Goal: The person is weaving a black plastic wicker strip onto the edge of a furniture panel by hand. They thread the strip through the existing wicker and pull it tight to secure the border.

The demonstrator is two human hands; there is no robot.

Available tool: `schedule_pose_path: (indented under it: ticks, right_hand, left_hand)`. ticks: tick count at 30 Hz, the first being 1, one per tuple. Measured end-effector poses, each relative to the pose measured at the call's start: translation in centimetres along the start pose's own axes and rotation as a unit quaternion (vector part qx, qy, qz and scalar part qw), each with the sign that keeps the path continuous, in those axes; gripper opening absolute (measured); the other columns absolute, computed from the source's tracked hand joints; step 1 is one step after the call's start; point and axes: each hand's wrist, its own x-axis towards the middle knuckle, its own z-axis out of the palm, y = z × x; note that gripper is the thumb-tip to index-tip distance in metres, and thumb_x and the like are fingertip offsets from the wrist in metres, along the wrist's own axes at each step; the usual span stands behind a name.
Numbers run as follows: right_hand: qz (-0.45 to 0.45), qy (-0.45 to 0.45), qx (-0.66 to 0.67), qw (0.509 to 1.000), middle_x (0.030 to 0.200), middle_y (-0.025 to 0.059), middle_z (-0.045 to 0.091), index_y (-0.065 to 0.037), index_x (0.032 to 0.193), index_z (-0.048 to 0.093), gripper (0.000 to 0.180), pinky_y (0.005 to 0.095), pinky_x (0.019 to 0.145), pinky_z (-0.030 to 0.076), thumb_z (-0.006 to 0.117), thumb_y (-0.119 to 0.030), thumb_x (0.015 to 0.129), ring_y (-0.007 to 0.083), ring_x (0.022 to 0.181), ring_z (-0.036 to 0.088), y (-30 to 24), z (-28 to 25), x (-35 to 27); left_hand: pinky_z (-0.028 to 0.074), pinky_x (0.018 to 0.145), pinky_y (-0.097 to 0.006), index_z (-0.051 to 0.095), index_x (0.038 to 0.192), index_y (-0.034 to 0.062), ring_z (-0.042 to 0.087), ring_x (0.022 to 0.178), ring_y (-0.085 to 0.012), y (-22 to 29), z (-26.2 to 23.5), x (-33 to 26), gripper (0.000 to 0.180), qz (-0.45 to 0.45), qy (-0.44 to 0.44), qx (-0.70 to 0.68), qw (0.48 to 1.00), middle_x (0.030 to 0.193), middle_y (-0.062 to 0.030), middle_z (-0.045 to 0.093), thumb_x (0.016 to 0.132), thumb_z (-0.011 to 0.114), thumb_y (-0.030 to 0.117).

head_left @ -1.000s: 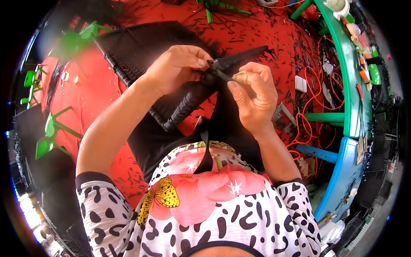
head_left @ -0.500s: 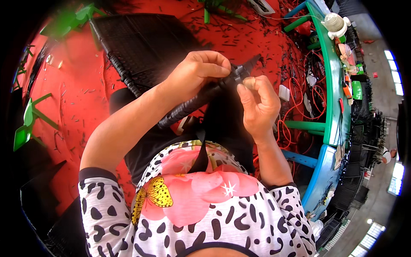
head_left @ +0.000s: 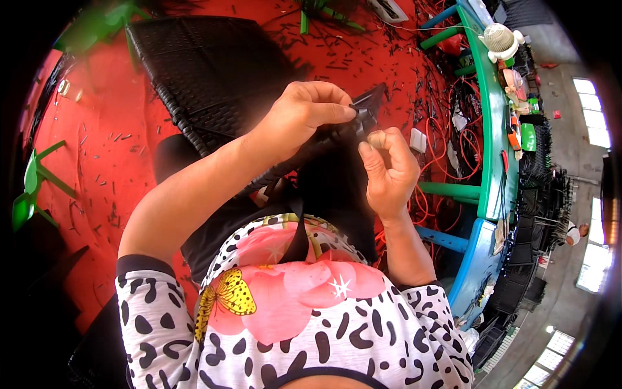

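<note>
Black strip (head_left: 364,122), probably, against the left hand (head_left: 313,115)

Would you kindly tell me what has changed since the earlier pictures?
The view has swung right, bringing in windows there. The left hand moved right, the right hand toward the body; whether the latter still holds anything is unclear. The left hand stays at the black wrapped piece.

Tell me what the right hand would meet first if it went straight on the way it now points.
The right hand, pointing up and slightly left in the picture, would probably first meet the glossy black strip-wrapped piece. Depth is unclear; they may already touch.
</note>
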Motion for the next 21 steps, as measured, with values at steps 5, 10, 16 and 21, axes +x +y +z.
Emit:
schedule_pose_path:
  ticks: [5, 10, 16, 21]
  right_hand:
    - [0.012, -0.015, 0.060, 0.998, 0.075, 0.0028, 0.048, 0.002, 0.081, 0.053, 0.008, 0.0200, 0.058, 0.038, 0.061, 0.001, 0.084, 0.0083, 0.064, 0.044, 0.2, -0.2, 0.0]
    - [0.016, -0.012, 0.090, 0.996, 0.077, 0.0002, 0.045, 0.002, 0.083, 0.052, 0.007, 0.0175, 0.058, 0.035, 0.058, 0.001, 0.086, 0.0047, 0.065, 0.040, 0.4, 0.1, 0.0]
    - [0.034, -0.011, 0.110, 0.993, 0.076, -0.0002, 0.044, 0.002, 0.084, 0.052, 0.007, 0.0179, 0.057, 0.034, 0.059, 0.000, 0.086, 0.0048, 0.064, 0.039, 0.3, 0.1, -0.1]
    - [0.060, -0.012, 0.082, 0.995, 0.075, -0.0008, 0.044, 0.002, 0.084, 0.052, 0.008, 0.0180, 0.057, 0.034, 0.059, -0.001, 0.086, 0.0045, 0.063, 0.038, 0.2, 0.2, -0.4]
  left_hand:
    - [0.048, 0.067, -0.019, 0.060, 0.095, -0.0008, 0.059, 0.072, -0.0068, -0.2, -0.1, 0.0, 0.013, 0.019, 0.007, 0.064, 0.998, 0.082, -0.0018, 0.061, 0.082, 0.059, -0.001]
    - [0.047, 0.071, -0.019, 0.059, 0.096, -0.0004, 0.058, 0.076, -0.0063, -0.9, -0.1, -0.2, 0.015, 0.063, -0.017, 0.065, 0.996, 0.085, -0.0008, 0.061, 0.082, 0.059, -0.001]
    - [0.047, 0.072, -0.020, 0.059, 0.097, -0.0004, 0.058, 0.078, -0.0074, -1.2, -0.4, -0.1, 0.016, 0.072, -0.029, 0.032, 0.997, 0.086, -0.0016, 0.061, 0.081, 0.059, -0.002]
    - [0.049, 0.072, -0.021, 0.060, 0.097, -0.0020, 0.059, 0.075, -0.0099, -0.1, -0.5, 0.1, 0.015, 0.030, -0.015, -0.020, 0.999, 0.087, -0.0038, 0.061, 0.083, 0.058, 0.001]
